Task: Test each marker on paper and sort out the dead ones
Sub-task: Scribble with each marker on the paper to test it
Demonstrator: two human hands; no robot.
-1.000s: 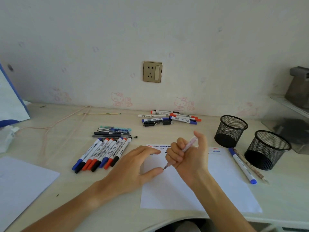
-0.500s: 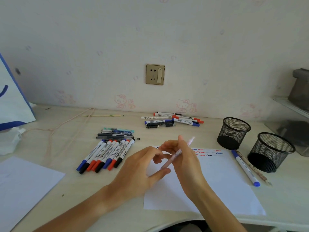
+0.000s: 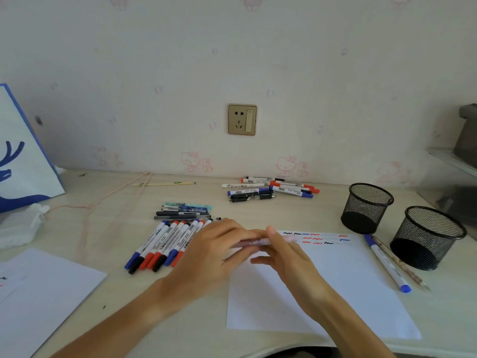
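Pink pen (image 3: 260, 241) turned level, left hand (image 3: 214, 257) now gripping it too

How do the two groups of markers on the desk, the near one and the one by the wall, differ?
The near group lies in a neat side-by-side row, pointing towards the person; the wall group is a loose heap lying crosswise. The left hand partly covers the near group; the wall group is untouched. Both hold red, blue and black caps.

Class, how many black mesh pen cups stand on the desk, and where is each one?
2. One cup stands at the right of the desk, beyond the paper's far right corner. The other cup stands nearer and further right, beside a blue marker.
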